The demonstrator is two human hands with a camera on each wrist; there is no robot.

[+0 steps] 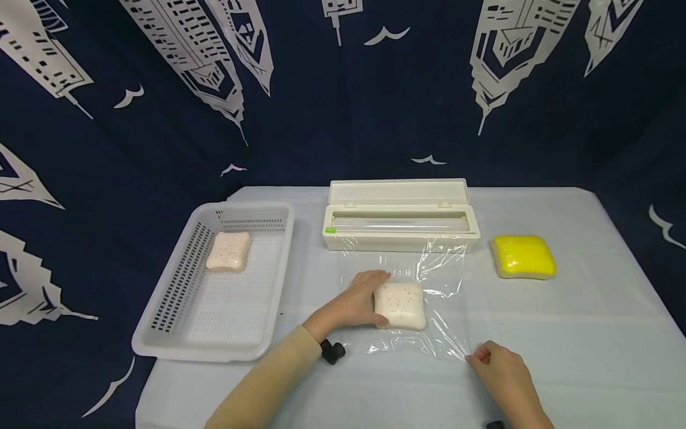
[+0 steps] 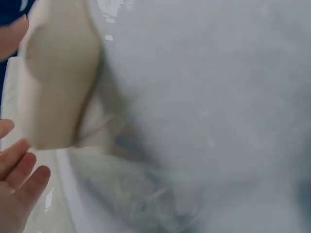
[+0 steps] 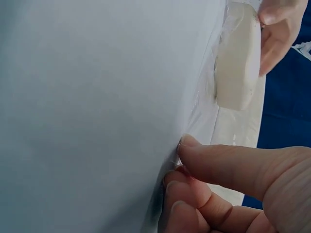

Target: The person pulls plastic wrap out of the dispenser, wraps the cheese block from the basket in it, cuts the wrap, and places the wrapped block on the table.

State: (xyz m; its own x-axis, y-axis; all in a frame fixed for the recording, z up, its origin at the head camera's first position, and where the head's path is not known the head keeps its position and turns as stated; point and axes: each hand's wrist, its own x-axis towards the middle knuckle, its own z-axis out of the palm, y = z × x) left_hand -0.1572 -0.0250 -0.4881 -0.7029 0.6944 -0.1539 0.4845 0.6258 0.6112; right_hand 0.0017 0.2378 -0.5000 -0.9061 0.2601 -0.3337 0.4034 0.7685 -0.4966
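A cream-white, speckled, rounded square block [image 1: 403,305], perhaps toy bread or soap, sits on a sheet of clear plastic wrap [image 1: 443,283] at the table's middle. My left hand [image 1: 355,302] holds the block's left side, thumb at the near corner and fingers at the far one. In the left wrist view the block [image 2: 63,92] is blurred, with fingertips at its end. The wrap's near right corner is pinched between thumb and fingers of my right hand [image 1: 502,372], which pulls creases into the film. The right wrist view shows this pinch close up, with the block [image 3: 238,60] beyond.
Behind the block stands a cream wrap dispenser [image 1: 402,243], lid up, a green slider at its left; the film runs out of it. A white basket [image 1: 278,286] at left holds a similar speckled block [image 1: 228,251]. At right lies a yellow block [image 1: 523,256] with a shiny surface.
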